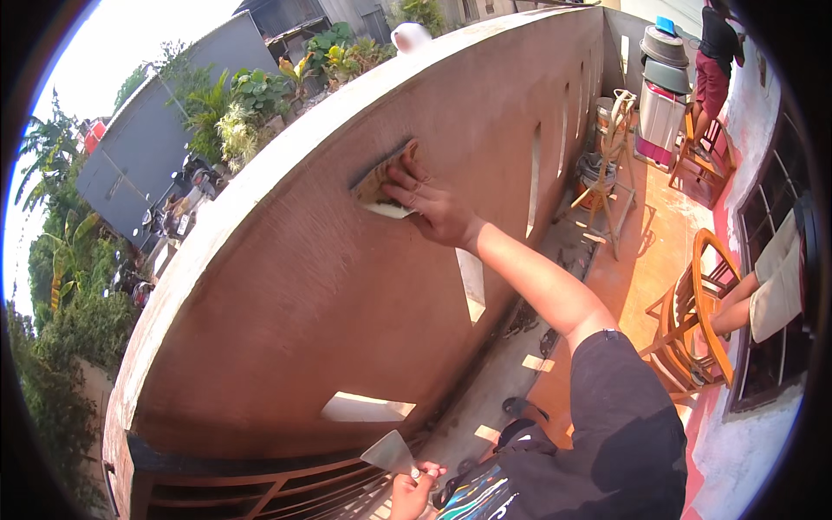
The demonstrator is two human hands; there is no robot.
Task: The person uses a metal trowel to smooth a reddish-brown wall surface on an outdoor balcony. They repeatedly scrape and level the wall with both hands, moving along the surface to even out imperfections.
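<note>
My right hand point(438, 208) presses a flat pad point(368, 189) with worn brownish and pale areas against the reddish-brown wall point(251, 321), near its pale top edge. The fingers are bent over the pad, and the arm stretches up from the lower right. At the bottom, my left hand point(412, 492) holds a metal putty knife point(386, 452) by its handle, blade upward. The wall has narrow slot openings, and below its near end are dark horizontal bars point(260, 498).
Wooden chairs point(702, 303) stand along the right side, where two other people point(719, 52) point(771, 286) are. A wooden stand point(607, 182), buckets point(589, 186) and stacked tubs point(659, 52) are at the back. Plants point(251, 113) and motorbikes point(178, 204) are beyond the wall.
</note>
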